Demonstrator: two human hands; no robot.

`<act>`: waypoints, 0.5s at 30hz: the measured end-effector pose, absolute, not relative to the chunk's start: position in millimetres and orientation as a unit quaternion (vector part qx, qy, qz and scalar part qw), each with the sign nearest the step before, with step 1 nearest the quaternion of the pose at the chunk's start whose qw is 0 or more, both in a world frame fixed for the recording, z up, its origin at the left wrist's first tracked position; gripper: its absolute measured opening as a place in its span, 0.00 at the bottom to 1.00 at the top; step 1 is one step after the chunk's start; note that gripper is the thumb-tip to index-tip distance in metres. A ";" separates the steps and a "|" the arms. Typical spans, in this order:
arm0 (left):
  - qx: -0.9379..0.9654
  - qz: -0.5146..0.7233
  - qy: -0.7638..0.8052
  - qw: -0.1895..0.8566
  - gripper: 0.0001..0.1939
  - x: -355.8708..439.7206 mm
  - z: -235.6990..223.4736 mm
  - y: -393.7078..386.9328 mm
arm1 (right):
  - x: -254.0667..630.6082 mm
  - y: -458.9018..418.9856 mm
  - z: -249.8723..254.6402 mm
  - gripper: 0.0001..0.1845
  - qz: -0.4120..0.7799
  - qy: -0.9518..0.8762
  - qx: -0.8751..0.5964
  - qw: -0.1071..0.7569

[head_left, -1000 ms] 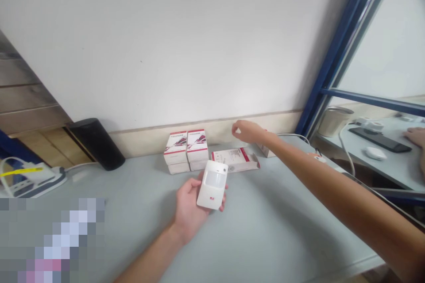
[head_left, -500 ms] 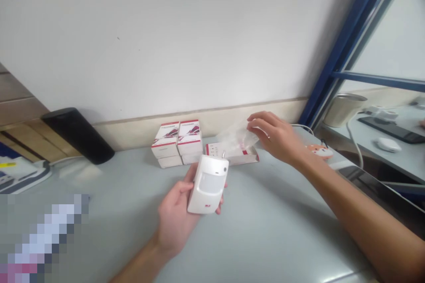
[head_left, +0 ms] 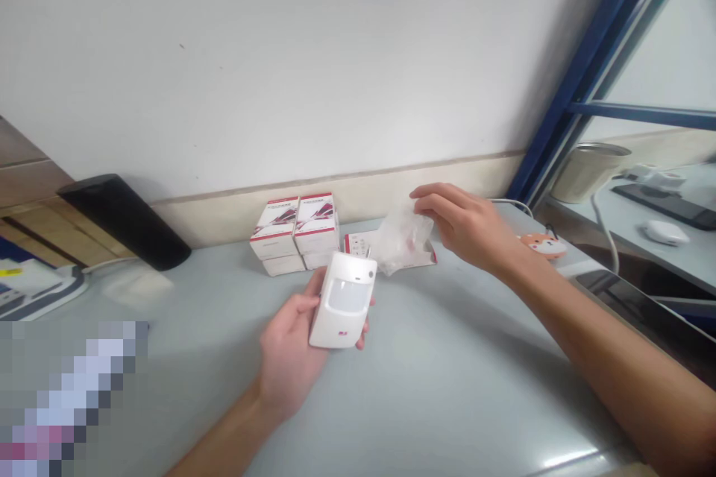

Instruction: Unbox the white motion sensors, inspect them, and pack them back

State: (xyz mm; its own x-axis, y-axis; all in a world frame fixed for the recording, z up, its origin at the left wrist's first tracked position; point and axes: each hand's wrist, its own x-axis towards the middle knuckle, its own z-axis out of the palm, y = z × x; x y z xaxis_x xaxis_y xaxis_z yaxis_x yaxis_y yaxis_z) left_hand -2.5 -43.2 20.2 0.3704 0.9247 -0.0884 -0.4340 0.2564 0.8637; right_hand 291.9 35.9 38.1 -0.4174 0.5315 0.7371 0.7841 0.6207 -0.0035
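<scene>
My left hand (head_left: 291,346) grips a white motion sensor (head_left: 342,299) with a curved lens window, held upright above the grey table (head_left: 447,380). My right hand (head_left: 467,227) pinches a small clear plastic bag (head_left: 400,238) just right of the sensor's top. The bag hangs over an open red-and-white carton (head_left: 391,252) lying flat. Stacked red-and-white boxes (head_left: 295,232) stand behind the sensor, against the wall.
A black cylinder (head_left: 124,220) leans at the wall on the left. A white device with a cable (head_left: 33,287) lies at the far left. A blue frame (head_left: 582,74) rises on the right; beyond it are a metal cup (head_left: 587,168), a mouse (head_left: 663,232) and a keyboard. An orange figure (head_left: 540,244) lies near my right wrist.
My right hand drew back from the wall with the clear bag and brought it down toward the sensor. My left hand with the sensor shifted slightly left.
</scene>
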 end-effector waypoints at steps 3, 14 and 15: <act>0.410 0.452 0.310 0.729 0.22 -1.2 20.9 -44.1 | 285.0 35.2 35.8 0.16 -0.178 -0.829 -0.384 0.366; 0.368 0.427 0.305 0.768 0.26 -2.4 17.8 -44.8 | 265.2 22.3 40.2 0.08 -0.112 -0.805 -0.407 0.416; 0.357 0.425 0.304 0.774 0.25 -2.4 17.3 -43.9 | 264.3 22.4 38.5 0.08 -0.111 -0.805 -0.407 0.417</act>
State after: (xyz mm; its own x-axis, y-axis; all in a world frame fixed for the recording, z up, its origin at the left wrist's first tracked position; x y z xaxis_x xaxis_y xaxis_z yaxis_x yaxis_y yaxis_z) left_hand -2.4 -43.9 17.3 0.4537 0.8756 -0.1660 -0.4414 0.3826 0.8117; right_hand 264.3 22.4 38.5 -0.3220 0.5624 0.7616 0.7478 0.6444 -0.1597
